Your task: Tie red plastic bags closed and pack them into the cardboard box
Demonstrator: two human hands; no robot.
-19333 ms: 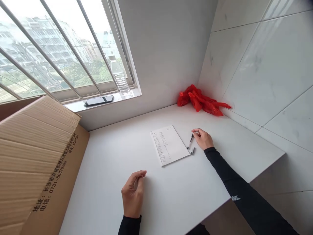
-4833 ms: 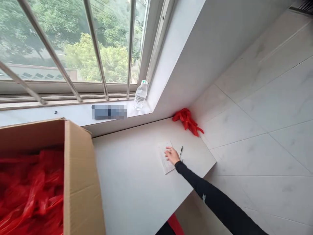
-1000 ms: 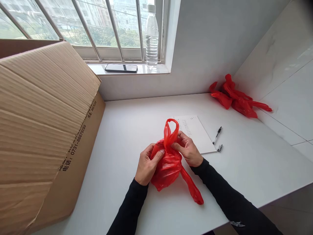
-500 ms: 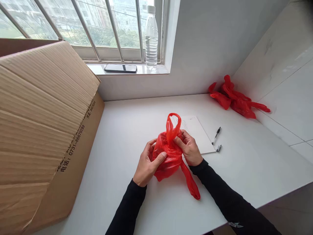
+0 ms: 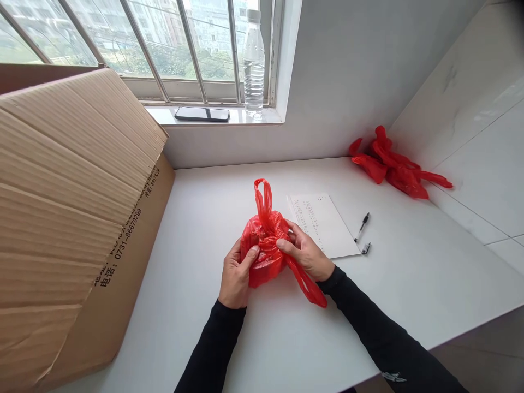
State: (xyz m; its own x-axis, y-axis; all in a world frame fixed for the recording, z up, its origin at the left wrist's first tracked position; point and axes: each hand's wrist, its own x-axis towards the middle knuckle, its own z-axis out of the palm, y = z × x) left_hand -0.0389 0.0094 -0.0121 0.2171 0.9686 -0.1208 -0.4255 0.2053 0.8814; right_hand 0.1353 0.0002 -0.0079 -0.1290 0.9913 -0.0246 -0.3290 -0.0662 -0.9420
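A red plastic bag (image 5: 268, 256) is bunched up between my two hands above the white table. My left hand (image 5: 237, 273) grips its left side, thumb on top and fingers partly hidden behind. On the right side my right hand (image 5: 307, 254) holds it, the thumb pressing near the gathered middle. One handle loop stands up at the top, and another hangs down to the lower right. What lies inside the bag cannot be made out. Just beyond my right hand is a sheet of paper (image 5: 327, 224) with small marks.
A big cardboard box (image 5: 69, 218) occupies the left. More crumpled red bags (image 5: 401, 166) lie in the far right corner. A pen (image 5: 362, 226) and its cap (image 5: 366, 248) are beside the paper. A phone (image 5: 202, 114) and a water bottle (image 5: 254, 71) stand on the windowsill.
Both hands have shifted the bag slightly left and away from me. Its upper loop leans further left, the hanging loop has risen, and more of the paper shows.
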